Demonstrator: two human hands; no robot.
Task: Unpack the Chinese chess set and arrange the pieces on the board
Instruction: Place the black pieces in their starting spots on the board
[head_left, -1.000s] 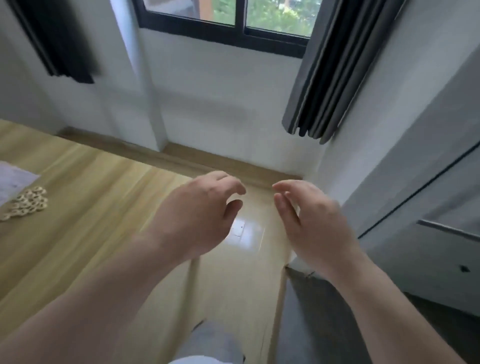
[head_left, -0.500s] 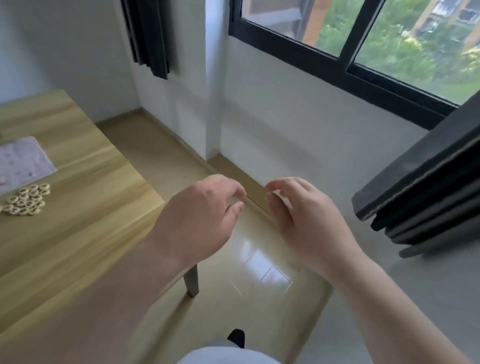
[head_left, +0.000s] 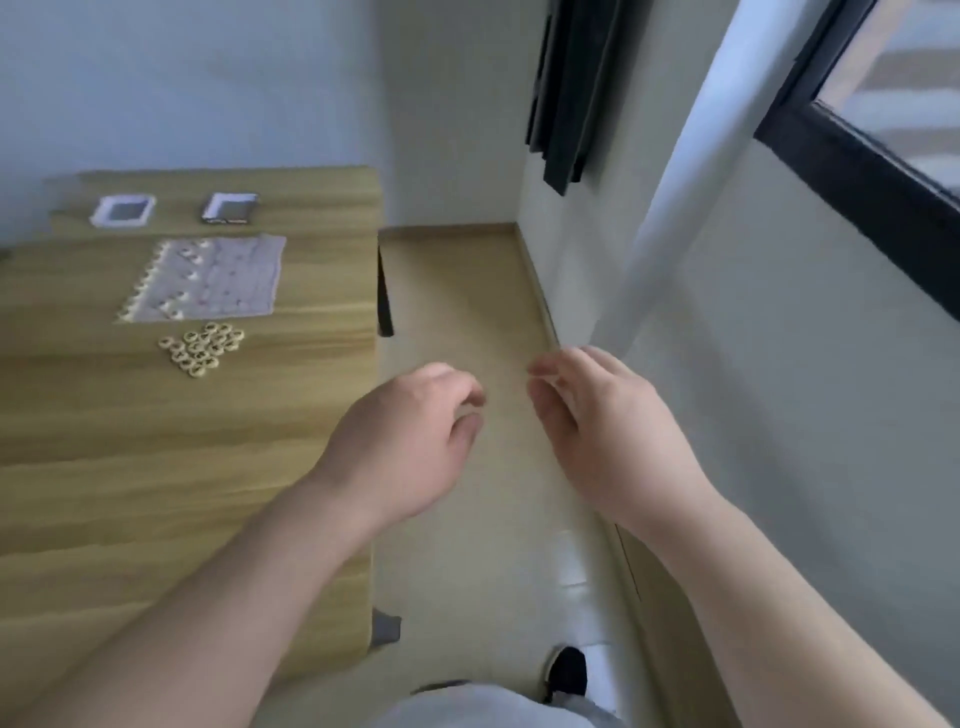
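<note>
The chess board sheet (head_left: 228, 280) lies flat on the wooden table (head_left: 156, 467), with several pale pieces lined along its left edge. A pile of several loose round pieces (head_left: 200, 347) sits just in front of the sheet. Two box halves stand behind it, a white one (head_left: 123, 211) and a dark one (head_left: 229, 208). My left hand (head_left: 400, 441) and my right hand (head_left: 597, 431) hover side by side over the floor, right of the table. Both have curled fingers, apart, and hold nothing that I can see.
The table's right edge runs down the middle of the view, with a dark table leg (head_left: 385, 291) below it. A white wall, a dark curtain (head_left: 571, 88) and a black-framed window (head_left: 872, 135) are on the right. My shoe (head_left: 567, 670) rests on the tiled floor.
The view has swung left, bringing the table, board sheet, pieces and box halves into sight. Both hands keep the same curled pose in front of me.
</note>
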